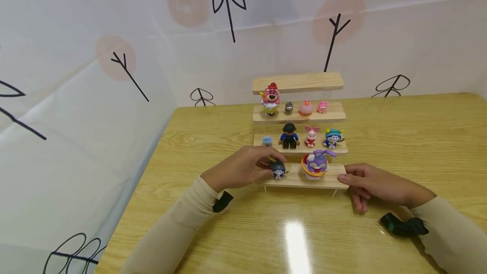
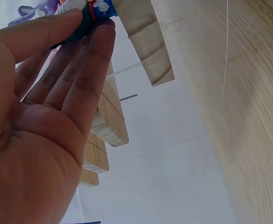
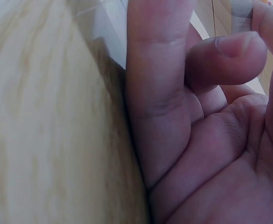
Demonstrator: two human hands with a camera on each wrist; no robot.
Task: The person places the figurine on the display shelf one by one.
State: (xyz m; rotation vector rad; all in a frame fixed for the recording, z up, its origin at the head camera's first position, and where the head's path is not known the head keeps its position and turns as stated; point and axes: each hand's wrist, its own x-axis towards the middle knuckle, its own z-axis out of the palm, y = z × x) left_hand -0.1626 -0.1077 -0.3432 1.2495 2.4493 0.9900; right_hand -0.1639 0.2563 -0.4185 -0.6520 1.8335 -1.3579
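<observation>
At the left end of the lowest step of a wooden display rack, my left hand (image 1: 249, 166) pinches a small figurine (image 1: 278, 170) with a dark cap and white face. In the left wrist view, thumb and fingers close round the figurine (image 2: 90, 18), its blue base at the wooden step. My right hand (image 1: 380, 185) grips the right end of that lowest step (image 1: 294, 181), thumb on top. The right wrist view shows curled fingers (image 3: 157, 70) low beside the table. A purple rabbit figurine (image 1: 316, 165) in an orange-rimmed cup stands between the hands.
On the step above stand a light-blue piece (image 1: 267, 140), a black-capped toy figure (image 1: 289, 136), a piglet figurine (image 1: 310, 137) and a blue-hatted figurine (image 1: 333, 138). Higher up, a pink bear (image 1: 271, 98) stands with several small figurines. The rack is on a wooden table (image 1: 213, 138) before a patterned cloth (image 1: 152, 20).
</observation>
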